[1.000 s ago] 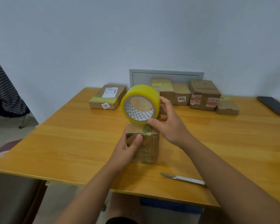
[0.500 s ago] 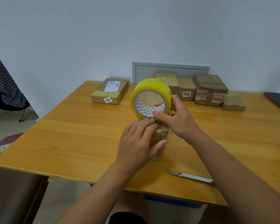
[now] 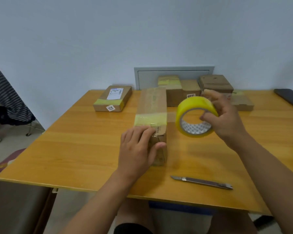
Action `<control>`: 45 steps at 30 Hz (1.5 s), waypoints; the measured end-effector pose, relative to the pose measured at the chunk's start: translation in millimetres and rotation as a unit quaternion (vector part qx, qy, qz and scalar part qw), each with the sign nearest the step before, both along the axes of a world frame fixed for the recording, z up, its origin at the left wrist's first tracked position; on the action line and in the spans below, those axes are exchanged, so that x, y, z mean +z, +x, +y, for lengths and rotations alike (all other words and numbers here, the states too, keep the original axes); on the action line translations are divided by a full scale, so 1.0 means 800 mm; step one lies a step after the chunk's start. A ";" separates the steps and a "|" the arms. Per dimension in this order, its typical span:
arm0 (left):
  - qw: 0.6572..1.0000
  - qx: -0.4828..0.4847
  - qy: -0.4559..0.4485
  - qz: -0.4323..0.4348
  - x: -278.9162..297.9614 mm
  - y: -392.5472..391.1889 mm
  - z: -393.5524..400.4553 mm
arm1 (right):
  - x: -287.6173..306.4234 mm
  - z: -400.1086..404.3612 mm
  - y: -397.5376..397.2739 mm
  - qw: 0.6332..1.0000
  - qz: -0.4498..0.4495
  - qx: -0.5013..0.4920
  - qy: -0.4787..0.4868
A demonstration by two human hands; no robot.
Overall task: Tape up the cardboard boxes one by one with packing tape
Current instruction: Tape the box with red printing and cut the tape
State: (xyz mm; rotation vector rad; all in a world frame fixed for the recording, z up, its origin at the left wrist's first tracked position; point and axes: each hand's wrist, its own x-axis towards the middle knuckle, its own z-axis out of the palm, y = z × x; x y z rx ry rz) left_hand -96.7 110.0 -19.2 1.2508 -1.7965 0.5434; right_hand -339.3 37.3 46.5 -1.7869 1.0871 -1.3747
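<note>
Orange-yellow wooden worktop (image 3: pixel 74 149) carrying all items, set against a pale wall. Long brown cardboard box (image 3: pixel 152 105) at centre, lying lengthwise from near to far, crossed by a band of yellow tape. Row of smaller brown cardboard boxes (image 3: pixel 189 92) along the far edge; flat brown labelled box (image 3: pixel 113 98) at far left. Roll of yellow packing tape (image 3: pixel 195 116) held upright just right of the long box, a clear strip running from it to the band. Left hand (image 3: pixel 137 149): grip flat and open, fingers lying on the box's near top, thumb against its near end. Right hand (image 3: pixel 225 119): grip closed round the roll, thumb inside the core. Dark flat phone-like slab (image 3: pixel 289 97) at far right. Slim metal utility knife (image 3: pixel 203 182) near the front edge, apart from both hands.
</note>
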 end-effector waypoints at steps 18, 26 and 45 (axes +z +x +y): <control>0.960 0.091 0.171 -0.202 0.074 -0.020 -0.005 | -0.073 0.003 -0.001 0.998 0.062 0.020 0.018; 0.949 0.055 0.292 -0.106 0.075 0.001 -0.007 | -0.087 0.010 0.020 0.997 0.051 0.049 0.037; 0.852 -0.076 0.297 0.424 0.009 0.045 -0.010 | -0.047 -0.005 0.122 0.993 -0.067 0.065 0.070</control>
